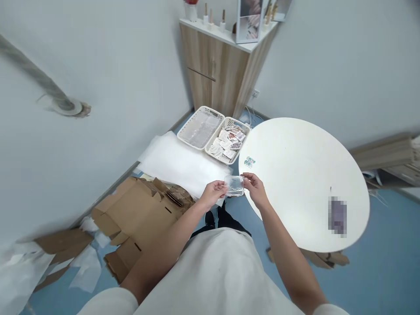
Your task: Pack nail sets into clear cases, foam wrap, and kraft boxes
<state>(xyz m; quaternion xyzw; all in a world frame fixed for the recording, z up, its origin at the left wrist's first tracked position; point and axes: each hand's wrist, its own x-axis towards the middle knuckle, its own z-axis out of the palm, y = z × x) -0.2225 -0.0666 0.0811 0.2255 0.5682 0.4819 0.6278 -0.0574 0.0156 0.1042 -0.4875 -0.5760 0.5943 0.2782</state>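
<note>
Between my two hands is a small clear plastic box (234, 186), held up in front of my body by the left edge of the round table. My left hand (214, 192) pinches its left side, and my right hand (254, 188) grips the right side near the upper corner. I cannot make out anything inside the box. On the table just beyond my right hand lies a small set of teal patterned pieces (250, 162), perhaps press-on nails.
The round white table (295, 175) also carries a blurred-out purple item (337, 216). One white basket (187, 139) holds clear plastic boxes; another basket (223, 161) holds printed cards. White foam sheets (170, 162) and flattened cardboard (144, 214) lie left. A wooden cabinet (223, 65) stands behind.
</note>
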